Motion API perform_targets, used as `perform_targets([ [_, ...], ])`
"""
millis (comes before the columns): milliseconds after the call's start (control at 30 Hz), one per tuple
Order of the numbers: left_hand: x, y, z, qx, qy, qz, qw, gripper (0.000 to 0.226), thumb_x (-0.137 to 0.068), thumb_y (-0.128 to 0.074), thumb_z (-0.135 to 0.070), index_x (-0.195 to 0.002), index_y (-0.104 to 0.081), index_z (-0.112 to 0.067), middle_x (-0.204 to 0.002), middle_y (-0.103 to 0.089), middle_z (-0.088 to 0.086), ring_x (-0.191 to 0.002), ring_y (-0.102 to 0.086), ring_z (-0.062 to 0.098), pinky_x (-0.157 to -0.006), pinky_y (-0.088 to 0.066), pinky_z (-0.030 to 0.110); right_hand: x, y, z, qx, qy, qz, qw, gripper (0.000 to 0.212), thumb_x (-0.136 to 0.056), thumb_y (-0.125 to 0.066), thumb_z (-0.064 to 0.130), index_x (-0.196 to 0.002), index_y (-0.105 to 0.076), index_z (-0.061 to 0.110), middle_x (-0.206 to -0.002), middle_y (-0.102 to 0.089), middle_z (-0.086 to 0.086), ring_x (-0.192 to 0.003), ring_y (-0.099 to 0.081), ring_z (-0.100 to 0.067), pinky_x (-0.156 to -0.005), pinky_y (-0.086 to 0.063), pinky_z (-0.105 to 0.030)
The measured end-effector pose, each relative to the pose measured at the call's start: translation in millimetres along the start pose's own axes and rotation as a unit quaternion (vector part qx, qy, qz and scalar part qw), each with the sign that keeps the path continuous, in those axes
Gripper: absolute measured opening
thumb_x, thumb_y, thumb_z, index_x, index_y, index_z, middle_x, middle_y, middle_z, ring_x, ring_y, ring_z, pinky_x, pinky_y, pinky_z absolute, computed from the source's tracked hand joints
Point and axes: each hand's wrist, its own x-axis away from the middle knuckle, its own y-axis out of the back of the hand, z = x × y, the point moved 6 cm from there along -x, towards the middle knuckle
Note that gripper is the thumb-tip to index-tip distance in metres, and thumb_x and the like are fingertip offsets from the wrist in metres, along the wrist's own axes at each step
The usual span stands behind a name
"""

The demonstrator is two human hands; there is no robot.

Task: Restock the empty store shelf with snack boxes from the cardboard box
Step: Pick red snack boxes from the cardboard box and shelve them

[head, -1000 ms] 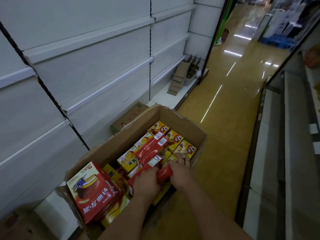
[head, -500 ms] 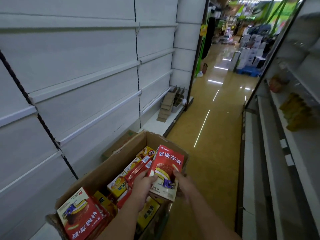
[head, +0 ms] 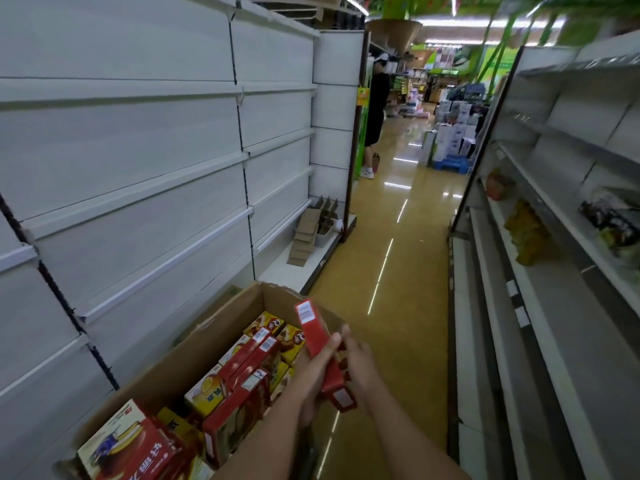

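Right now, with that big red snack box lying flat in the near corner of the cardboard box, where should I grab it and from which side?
Come from above and grip the large red snack box across its two long edges. It lies face up on top at the near left corner of the brown cardboard box, so the broad face is exposed; its sides are partly hidden, though.

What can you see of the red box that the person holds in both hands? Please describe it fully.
The red snack box is a long, slim carton, apparently thin cardboard. Its narrow red side faces the camera, with a white printed label near each end. It is tilted, far end raised, above the right edge of the open cardboard box. The left hand and the right hand grip it from either side.
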Motion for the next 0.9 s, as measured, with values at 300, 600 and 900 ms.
perform_targets([
  [300,5.3,-34.0,7.6,-0.034,0.057,0.061,0.996,0.037,-0.078,-0.059,0.001,-0.113,-0.054,-0.009,-0.104,-0.069,0.023,-0.096,-0.065,0.039,-0.086,-0.054,0.049,18.6,82.5,-17.5,-0.041,-0.049,-0.147,0.987,0.038,-0.094,-0.054,0.036,-0.124,-0.05,0.014,-0.111,-0.066,-0.01,-0.09,-0.068,-0.026,-0.075,-0.056,-0.037],
  [600,17.6,-74.4,9.2,-0.174,0.024,0.201,0.964,0.047,-0.057,-0.056,0.004,-0.104,-0.06,-0.001,-0.091,-0.07,0.02,-0.08,-0.067,0.033,-0.064,-0.056,0.035,75.6,127.3,-18.0,-0.106,0.013,-0.29,0.951,0.054,-0.087,-0.062,0.013,-0.136,-0.039,0.017,-0.12,-0.061,-0.011,-0.099,-0.064,-0.029,-0.085,-0.054,-0.046],
  [900,45.7,-110.5,50.6,-0.465,-0.081,0.306,0.827,0.028,-0.077,-0.059,-0.001,-0.092,-0.061,-0.024,-0.088,-0.066,0.0,-0.078,-0.064,0.012,-0.065,-0.052,0.026,163.0,157.4,-55.7,0.036,-0.063,-0.298,0.952,0.027,-0.085,-0.055,-0.007,-0.101,-0.054,0.015,-0.101,-0.066,-0.005,-0.091,-0.065,-0.017,-0.078,-0.058,-0.038],
])
